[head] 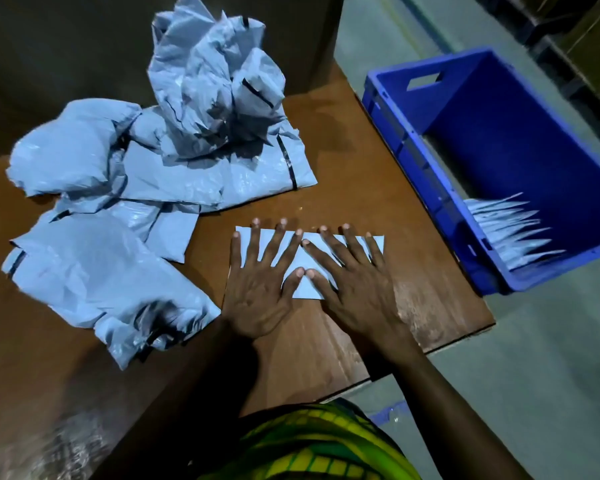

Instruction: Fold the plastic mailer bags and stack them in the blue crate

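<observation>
Pressing folded pale-blue plastic mailer bag (307, 289) onto brown counter (361, 188) with left hand (260, 292) and right hand (357, 289) spread flat, gripping nothing. Likely setting creases before transfer to blue plastic crate (413, 161).

head view close above table (343, 188), seemingly steeply downward

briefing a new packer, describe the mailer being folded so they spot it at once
On the brown table, left of the blue crate, look near the front edge. The left hand and right hand press flat on one folded mailer bag. Unlike the crumpled mailer pile to its left, it is a smooth rectangle.
</observation>
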A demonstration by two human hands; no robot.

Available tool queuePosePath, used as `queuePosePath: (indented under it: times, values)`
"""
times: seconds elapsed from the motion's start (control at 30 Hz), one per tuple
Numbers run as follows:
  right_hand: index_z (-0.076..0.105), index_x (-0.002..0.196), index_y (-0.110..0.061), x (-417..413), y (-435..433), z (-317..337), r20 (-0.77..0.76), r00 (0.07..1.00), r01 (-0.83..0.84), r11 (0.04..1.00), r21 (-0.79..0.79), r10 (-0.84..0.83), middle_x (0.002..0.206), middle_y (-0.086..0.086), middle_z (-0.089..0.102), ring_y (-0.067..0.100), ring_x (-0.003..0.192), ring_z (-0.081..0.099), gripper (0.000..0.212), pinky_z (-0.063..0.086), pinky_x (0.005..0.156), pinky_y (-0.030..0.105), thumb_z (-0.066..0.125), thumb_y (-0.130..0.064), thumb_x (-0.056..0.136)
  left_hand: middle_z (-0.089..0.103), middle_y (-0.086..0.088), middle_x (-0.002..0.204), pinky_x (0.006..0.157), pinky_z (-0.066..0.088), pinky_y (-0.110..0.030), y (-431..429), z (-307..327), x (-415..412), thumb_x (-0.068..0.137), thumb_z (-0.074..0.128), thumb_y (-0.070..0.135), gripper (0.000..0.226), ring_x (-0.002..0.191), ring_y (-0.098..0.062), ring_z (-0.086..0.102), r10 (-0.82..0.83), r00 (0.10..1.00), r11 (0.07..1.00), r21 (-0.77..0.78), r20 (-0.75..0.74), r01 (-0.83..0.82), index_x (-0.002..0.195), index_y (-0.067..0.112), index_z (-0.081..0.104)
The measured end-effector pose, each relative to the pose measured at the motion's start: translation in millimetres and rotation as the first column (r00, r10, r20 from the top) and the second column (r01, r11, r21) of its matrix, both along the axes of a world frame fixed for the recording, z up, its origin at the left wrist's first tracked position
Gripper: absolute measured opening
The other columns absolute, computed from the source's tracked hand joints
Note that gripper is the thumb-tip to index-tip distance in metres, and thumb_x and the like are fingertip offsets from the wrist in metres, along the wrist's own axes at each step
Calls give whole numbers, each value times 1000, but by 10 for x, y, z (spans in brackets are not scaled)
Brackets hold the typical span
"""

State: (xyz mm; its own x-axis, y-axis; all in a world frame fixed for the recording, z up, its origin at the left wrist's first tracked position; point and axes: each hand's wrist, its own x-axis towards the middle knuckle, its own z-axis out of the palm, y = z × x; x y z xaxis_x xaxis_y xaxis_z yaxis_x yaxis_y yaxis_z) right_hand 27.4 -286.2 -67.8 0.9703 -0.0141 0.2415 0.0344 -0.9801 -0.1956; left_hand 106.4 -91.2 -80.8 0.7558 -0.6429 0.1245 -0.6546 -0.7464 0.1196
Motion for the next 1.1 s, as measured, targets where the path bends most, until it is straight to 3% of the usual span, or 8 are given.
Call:
queuePosePath:
  times: [0.43,0.57,0.67,0.8,0.87,0.97,1.03,1.1]
  values:
    - [50,155,-31,61,38,1,14,1000,2,1000,29,-2,165,-3,39,26,159,23,51,19,124,61,45,-50,107,14,-3,173,120,14,-69,-32,23,35,108,33,52,62,160,-36,6,21,1000,1000,-5,-15,-21,165,29,23]
    - [36,160,-38,94,-185,186,-233,966,-72,985,159,108,170,-12,28,16,160,12,60,5,127,52,39,-62,105,-2,-5,174,124,-1,-66,28,129,115,103,25,67,72,160,-29,-8,14,987,1000,20,-160,-11,166,36,10]
    - [32,161,-41,230,-410,451,-385,913,-17,956,294,135,165,-12,35,16,156,22,75,9,125,52,62,-64,95,5,4,169,123,-13,-61,57,302,253,90,28,80,87,159,-21,-5,0,941,1000,-10,-338,-3,164,43,1]
    - [31,158,-41,400,-479,704,-492,871,47,993,105,11,147,-3,48,23,143,36,111,11,121,56,83,-74,66,40,-4,133,121,16,-52,-24,595,480,67,68,81,109,135,-28,34,-21,937,998,45,-350,40,157,31,31]
    - [52,143,-37,466,-512,862,-495,869,82,981,177,16,129,-4,58,22,130,49,93,30,114,51,90,-66,63,46,-8,128,108,30,-47,-112,810,513,65,84,68,102,126,-30,38,-2,935,995,94,-354,38,149,27,44]
    - [74,105,-25,475,-614,1040,-334,940,48,944,326,67,102,-5,62,18,100,62,42,52,79,39,90,-49,75,57,-9,116,95,34,-46,-163,1108,464,78,82,49,57,114,-31,46,-4,995,998,62,-101,10,124,19,66]
    - [76,104,-22,408,-655,1100,-43,998,-32,946,322,48,98,-4,59,17,92,61,24,52,70,36,84,-38,87,64,-10,105,89,38,-47,-135,1198,384,85,74,33,30,104,-34,53,7,993,992,-127,118,8,110,15,73]
    - [78,112,-20,297,-649,1072,245,969,-79,978,194,30,100,2,58,20,91,59,19,48,68,36,77,-28,95,67,-12,102,86,40,-48,-83,1136,270,87,67,13,24,99,-36,56,77,960,934,-355,269,25,109,13,75]
